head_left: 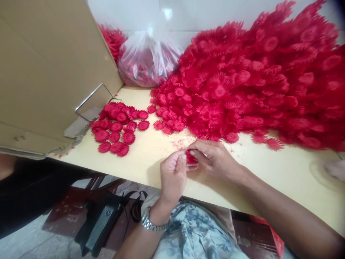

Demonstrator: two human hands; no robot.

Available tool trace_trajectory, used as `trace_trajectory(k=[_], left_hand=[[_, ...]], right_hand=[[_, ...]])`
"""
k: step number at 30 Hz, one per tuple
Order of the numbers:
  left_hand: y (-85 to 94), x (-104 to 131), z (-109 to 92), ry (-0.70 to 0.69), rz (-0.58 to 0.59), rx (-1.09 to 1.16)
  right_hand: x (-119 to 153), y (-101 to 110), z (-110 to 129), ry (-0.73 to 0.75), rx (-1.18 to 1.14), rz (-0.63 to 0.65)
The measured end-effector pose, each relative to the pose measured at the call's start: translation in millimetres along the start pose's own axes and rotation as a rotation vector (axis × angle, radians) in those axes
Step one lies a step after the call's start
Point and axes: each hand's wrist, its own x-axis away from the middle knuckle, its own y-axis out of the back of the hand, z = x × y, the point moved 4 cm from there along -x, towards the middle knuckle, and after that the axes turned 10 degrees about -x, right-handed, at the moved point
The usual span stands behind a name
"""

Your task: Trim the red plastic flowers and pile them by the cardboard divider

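Between my two hands, just above the table's front part, is a red toothed disc [192, 157], partly covered by my fingers. My left hand [174, 172], with a metal watch on its wrist, pinches the disc's left side. From the right, my right hand [212, 158] grips it with thumb and bent fingers. Left of my hands lies a small group of red toothed discs [115, 127]. Beyond them spreads a big heap of similar red discs [229, 82]. Small red crumbs [181, 141] are scattered on the table right behind my hands.
A cardboard box [54, 68] stands on the pale yellow table [134, 167] at the left, with a bent metal wire [90, 97] by it. Behind is a tied clear plastic bag [151, 61] of red pieces. A black bag-like object [101, 219] sits below the table edge.
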Motion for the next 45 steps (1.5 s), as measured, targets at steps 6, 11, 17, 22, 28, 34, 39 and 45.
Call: trace_trajectory(k=[6, 11, 17, 22, 28, 34, 39, 45], left_hand=[[1.2, -0.4, -0.7, 0.012, -0.004, -0.019], [1.8, 0.9, 0.8, 0.037, -0.011, 0.014], [1.6, -0.2, 2.9, 0.041, 0.006, 0.071], [2.1, 1.2, 3.0, 0.008, -0.004, 0.003], [10.4, 5.0, -3.2, 0.016, -0.033, -0.013], [10.1, 0.4, -7.8, 0.005, -0.051, 0.035], [0.4, -0.9, -14.7, -0.05, 0.008, -0.035], [-4.3, 2.6, -16.1, -0.083, 0.126, -0.066]], right_hand=[[3.7, -6.0, -1.4, 0.077, 0.226, -0.016], [5.7, -6.4, 2.8, 0.23, 0.344, -0.086], [4.3, -7.3, 5.7, 0.298, 0.389, -0.113], [-0.8, -10.0, 7.0, 0.181, 0.23, -0.098], [3.0, 67.6, -21.2, -0.087, 0.622, -0.542], [6.4, 124.3, -37.5, -0.25, 0.75, -0.481], [-0.5, 50.1, -0.7, -0.182, 0.001, -0.184], [0.5, 8.9, 6.5, -0.309, -0.227, -0.049]])
